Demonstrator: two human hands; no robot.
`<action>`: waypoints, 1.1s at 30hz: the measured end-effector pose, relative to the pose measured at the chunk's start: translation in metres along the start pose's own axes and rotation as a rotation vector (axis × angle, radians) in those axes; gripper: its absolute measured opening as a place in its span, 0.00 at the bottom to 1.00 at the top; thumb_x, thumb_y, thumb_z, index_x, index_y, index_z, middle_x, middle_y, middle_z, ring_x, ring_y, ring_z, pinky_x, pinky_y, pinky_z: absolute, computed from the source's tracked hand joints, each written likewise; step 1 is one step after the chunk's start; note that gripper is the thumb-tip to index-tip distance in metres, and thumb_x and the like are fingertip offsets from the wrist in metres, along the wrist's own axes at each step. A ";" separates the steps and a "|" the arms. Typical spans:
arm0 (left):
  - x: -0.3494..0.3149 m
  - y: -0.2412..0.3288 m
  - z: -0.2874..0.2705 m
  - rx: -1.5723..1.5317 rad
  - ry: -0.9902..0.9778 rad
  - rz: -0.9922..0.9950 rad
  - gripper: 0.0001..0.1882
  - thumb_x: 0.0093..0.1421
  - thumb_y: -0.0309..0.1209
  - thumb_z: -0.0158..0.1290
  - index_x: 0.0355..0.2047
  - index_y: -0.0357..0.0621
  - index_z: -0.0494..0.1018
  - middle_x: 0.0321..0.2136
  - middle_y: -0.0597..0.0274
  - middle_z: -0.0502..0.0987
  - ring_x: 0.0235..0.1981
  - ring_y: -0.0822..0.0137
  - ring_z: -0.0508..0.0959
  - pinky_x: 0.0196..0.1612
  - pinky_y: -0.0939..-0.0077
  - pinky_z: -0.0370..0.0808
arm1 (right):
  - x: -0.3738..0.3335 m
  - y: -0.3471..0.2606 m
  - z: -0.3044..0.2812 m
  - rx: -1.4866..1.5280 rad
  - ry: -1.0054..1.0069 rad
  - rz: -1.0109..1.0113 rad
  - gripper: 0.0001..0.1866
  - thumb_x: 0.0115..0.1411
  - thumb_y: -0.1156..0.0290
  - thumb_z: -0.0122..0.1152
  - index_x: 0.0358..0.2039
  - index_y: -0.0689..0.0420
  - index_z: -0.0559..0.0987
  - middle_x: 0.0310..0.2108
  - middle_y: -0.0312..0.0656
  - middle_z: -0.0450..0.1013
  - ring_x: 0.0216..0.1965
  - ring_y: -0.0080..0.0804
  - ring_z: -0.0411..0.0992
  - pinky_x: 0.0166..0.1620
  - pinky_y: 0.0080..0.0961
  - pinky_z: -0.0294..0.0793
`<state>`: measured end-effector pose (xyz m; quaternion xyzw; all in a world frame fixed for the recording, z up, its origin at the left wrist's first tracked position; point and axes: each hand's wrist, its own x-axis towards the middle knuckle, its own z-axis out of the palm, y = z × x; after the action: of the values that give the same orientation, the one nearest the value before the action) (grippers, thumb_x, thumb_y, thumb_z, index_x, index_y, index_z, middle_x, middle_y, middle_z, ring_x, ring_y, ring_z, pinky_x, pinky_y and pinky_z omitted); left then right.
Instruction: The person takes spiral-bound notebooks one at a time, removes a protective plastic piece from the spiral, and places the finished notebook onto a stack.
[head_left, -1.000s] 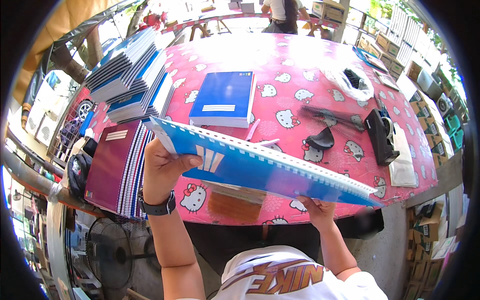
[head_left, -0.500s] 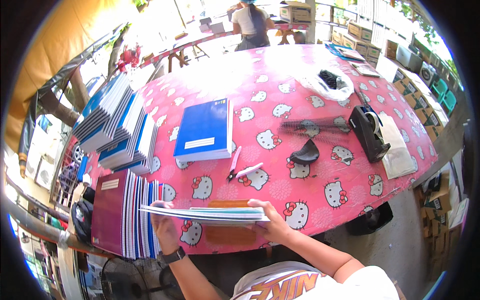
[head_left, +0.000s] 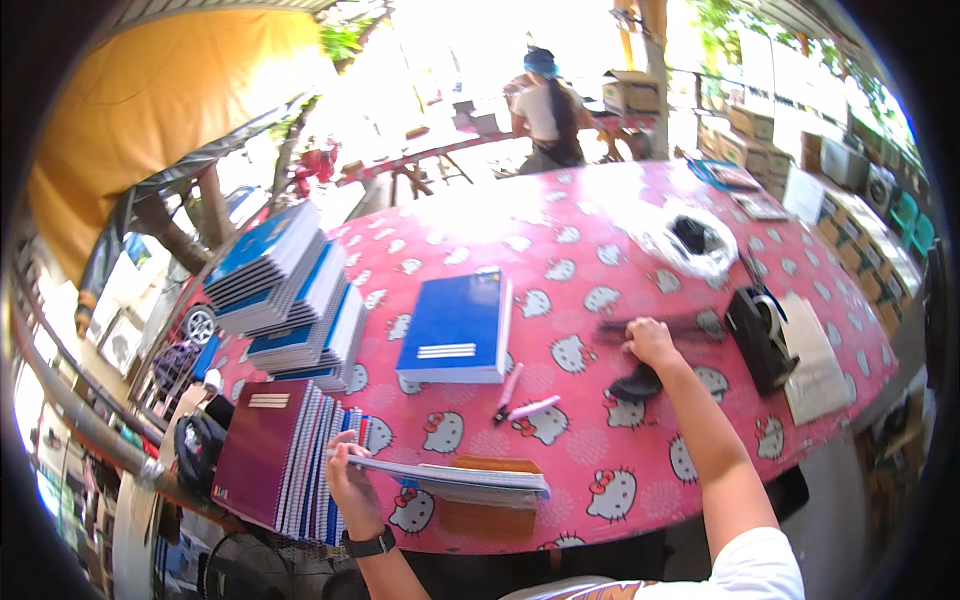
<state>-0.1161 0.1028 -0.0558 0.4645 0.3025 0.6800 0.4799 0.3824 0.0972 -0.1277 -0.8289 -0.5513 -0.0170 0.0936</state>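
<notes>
My left hand is closed on the left end of a thin stack of loose notebook sheets and covers, seen nearly edge-on. Its far end sits above a brown wooden board at the table's near edge. Out to the right, my right hand has its fingers curled down onto a bunch of black spiral binding coils; motion blur hides how many it grips. Just below that hand lies a curved black piece. Pink-handled cutting pliers lie between my hands, near a stack of blue notebooks.
Tall stacks of blue notebooks and a row of spiral-bound notebooks with a maroon cover stand left. On the right are a black tape dispenser, clear plastic sleeves and a white plastic bag. A person works at a far table.
My right hand has let go of the sheet stack and reached up and right to the black coils. The stack's right end has dropped toward the board. The view has shifted.
</notes>
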 end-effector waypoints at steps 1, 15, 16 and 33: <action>-0.001 0.005 0.004 -0.006 0.020 0.026 0.13 0.62 0.35 0.43 0.39 0.36 0.68 0.24 0.67 0.68 0.29 0.75 0.68 0.38 0.78 0.64 | 0.001 -0.002 0.000 -0.006 0.038 -0.045 0.13 0.45 0.57 0.66 0.29 0.50 0.80 0.34 0.40 0.75 0.41 0.39 0.72 0.44 0.40 0.69; -0.065 0.047 0.068 1.095 -0.136 0.659 0.42 0.56 0.55 0.47 0.63 0.43 0.48 0.61 0.47 0.52 0.64 0.54 0.49 0.61 0.43 0.32 | -0.067 -0.027 -0.142 0.363 0.717 -0.138 0.16 0.57 0.76 0.48 0.47 0.60 0.69 0.34 0.52 0.71 0.37 0.49 0.71 0.41 0.39 0.70; -0.078 0.047 0.083 1.091 -0.345 0.679 0.46 0.52 0.61 0.47 0.62 0.43 0.50 0.63 0.50 0.49 0.66 0.54 0.44 0.58 0.36 0.25 | -0.088 -0.035 -0.170 0.451 0.595 -0.038 0.17 0.57 0.76 0.47 0.49 0.59 0.67 0.34 0.51 0.71 0.36 0.47 0.71 0.40 0.38 0.70; -0.089 0.031 0.131 1.161 -0.610 0.654 0.18 0.51 0.41 0.55 0.38 0.46 0.70 0.33 0.61 0.70 0.41 0.63 0.70 0.57 0.48 0.47 | -0.211 -0.140 -0.148 1.003 -0.075 -0.519 0.20 0.58 0.81 0.49 0.52 0.57 0.67 0.33 0.46 0.69 0.28 0.35 0.68 0.34 0.24 0.68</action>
<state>0.0033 0.0039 -0.0093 0.8793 0.3127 0.3591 -0.0083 0.1824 -0.0686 0.0088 -0.5202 -0.6804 0.2542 0.4492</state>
